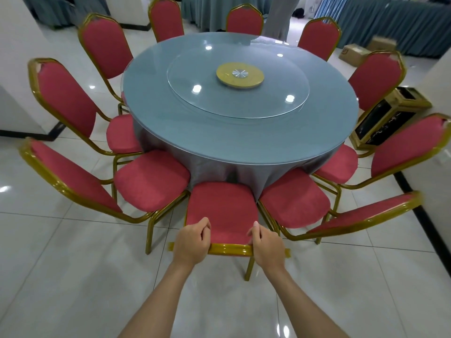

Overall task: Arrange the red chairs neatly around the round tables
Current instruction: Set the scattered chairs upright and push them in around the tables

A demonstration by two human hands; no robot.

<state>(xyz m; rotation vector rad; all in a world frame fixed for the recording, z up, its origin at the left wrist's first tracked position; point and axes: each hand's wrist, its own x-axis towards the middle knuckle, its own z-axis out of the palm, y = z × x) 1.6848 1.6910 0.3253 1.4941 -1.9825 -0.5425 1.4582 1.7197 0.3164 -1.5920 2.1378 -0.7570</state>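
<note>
My left hand [192, 240] and my right hand [264, 245] are both curled over the gold top rail [229, 249] of the nearest red chair [220, 208], one near each end. The fingers wrap over onto the padded front of the backrest, so both hands are closed on the rail and neither is free.

The chair stands square in front of me on the tiled floor [73, 252]. Its seat points at the round table [151, 93], and the seat's front edge sits right at the hanging tablecloth [219, 169]. It fills the gap between the left-side chair [151, 176] and the right-side chair [294, 198]. Both of those seats lie just beside it, and the right one looks nearly in contact. More red chairs ring the rest of the table, all facing in toward the glass turntable [195, 76].

I judge that I am on the seating step for this one chair, lining it up and tucking it in, and that this table is close to finished. The next move calls for a small, even adjustment with both hands, so the back ends up in line with its neighbours and the seat stays centred in the gap. A crooked shove could knock a leg against the right-side chair's frame. I cannot see whether the front legs are past the cloth. After that I would let go and look round for other tables.
</note>
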